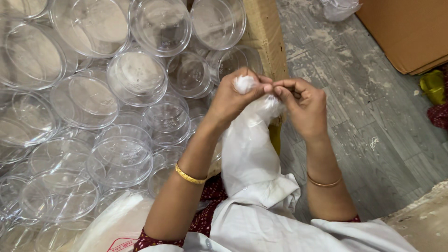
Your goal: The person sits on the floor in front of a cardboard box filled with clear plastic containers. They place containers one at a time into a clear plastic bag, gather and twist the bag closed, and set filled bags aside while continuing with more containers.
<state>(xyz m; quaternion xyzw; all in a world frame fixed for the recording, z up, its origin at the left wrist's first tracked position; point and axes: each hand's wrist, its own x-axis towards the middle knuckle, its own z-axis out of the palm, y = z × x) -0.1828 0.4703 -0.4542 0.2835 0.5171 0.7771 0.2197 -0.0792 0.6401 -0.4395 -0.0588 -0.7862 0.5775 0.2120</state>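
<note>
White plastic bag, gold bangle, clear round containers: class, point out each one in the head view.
white plastic bag [247, 149], head view, smooth middle of the bag.
gold bangle [189, 176], head view, band on left wrist.
clear round containers [136, 77], head view, one container's base.

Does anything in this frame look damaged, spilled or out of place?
Nothing looks damaged or spilled. The clear plastic containers lie in a loose, overlapping heap rather than stacked. The left hand grips the gathered neck of a white plastic bag while the right hand pinches at its top. The floor looks worn and scuffed.
</note>
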